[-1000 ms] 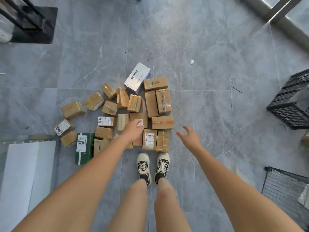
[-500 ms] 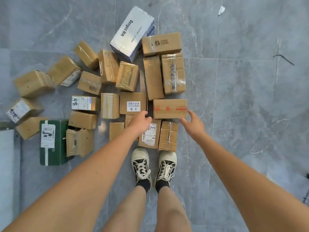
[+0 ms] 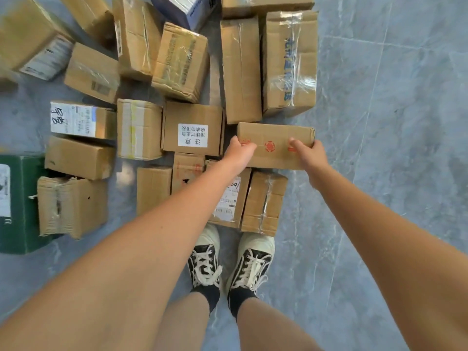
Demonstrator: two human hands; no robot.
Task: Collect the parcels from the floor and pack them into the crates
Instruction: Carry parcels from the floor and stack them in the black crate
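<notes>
Now my left hand [image 3: 239, 152] is curled over the left end of the red-stamped parcel [image 3: 274, 145] and my right hand [image 3: 307, 153] over its right end, thumbs on top, so the box is clamped between my two palms. It sits at the right edge of the heap on the grey floor [image 3: 392, 122], overlapping two smaller boxes [image 3: 263, 201] nearest my shoes [image 3: 230, 259], with a long taped carton [image 3: 290, 62] just beyond it and a white-labelled box [image 3: 192, 127] touching its left side. To lift well, I judge I should keep the pressure even at both ends, raise it straight up and level so it does not drag the boxes beneath, and only then turn toward the crates, which are out of sight here. Many parcels remain on the floor, so the collecting looks barely begun.
</notes>
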